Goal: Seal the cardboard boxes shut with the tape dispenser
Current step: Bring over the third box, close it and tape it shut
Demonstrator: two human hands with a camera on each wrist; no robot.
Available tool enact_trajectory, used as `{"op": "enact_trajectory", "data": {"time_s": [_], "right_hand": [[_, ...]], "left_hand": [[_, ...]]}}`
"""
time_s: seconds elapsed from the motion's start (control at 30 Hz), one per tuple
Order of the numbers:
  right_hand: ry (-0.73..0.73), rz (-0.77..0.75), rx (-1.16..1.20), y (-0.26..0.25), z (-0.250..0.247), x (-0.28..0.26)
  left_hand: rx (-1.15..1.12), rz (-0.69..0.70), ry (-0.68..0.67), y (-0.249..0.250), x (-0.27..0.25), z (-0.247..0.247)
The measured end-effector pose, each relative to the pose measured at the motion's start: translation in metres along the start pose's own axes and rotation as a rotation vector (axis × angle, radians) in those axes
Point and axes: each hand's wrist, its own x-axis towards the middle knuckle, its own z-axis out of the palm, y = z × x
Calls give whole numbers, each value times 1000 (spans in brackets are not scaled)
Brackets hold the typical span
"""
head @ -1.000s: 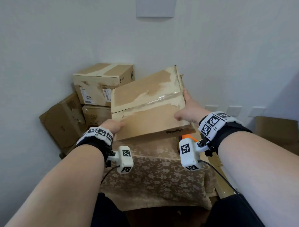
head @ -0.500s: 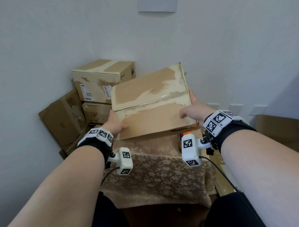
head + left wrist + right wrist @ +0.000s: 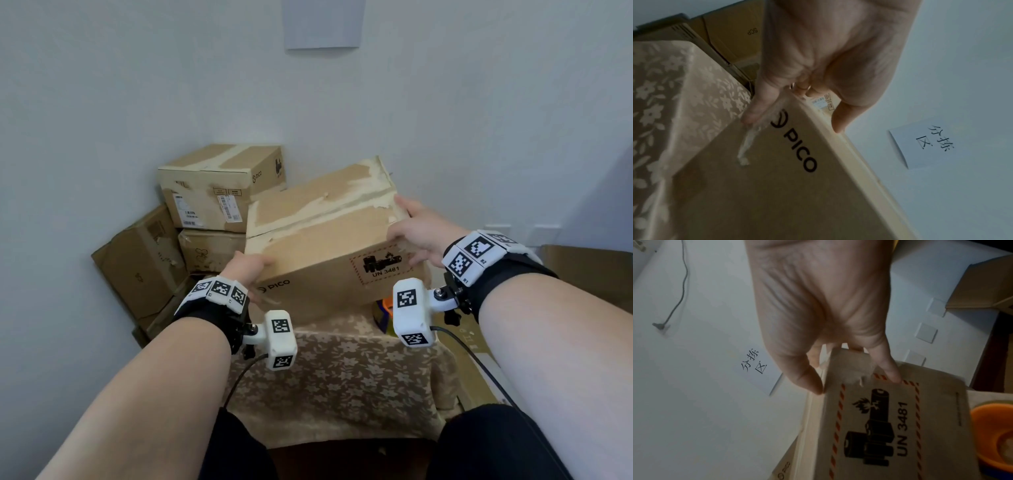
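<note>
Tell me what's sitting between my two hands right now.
The cardboard box marked PICO: the left hand grips its left end, the right hand its right end. The head view shows it best.

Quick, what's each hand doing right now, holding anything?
Left hand: grips the left end of the cardboard box, thumb on top, fingers round the corner.
Right hand: grips the box's right end the same way.
</note>
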Motion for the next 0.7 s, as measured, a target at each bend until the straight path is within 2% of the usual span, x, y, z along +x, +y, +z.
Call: {"op": "enact_trajectory", "data": {"time_s": [0.13,0.3,0.5,0.7], "right_hand": [[45,-16,101,10,-13,-2],[172,-84,198,13,-23,-10],[250,-128,344,10,-46,-21],[312,-201,377,6,-64,-15]], "left_hand": [[-16,82,28,13,-3,5],[46,258,127,38,-12,17],[-56,406,109,68,-50,36],[-72,540,139,96,-63,48]]}}
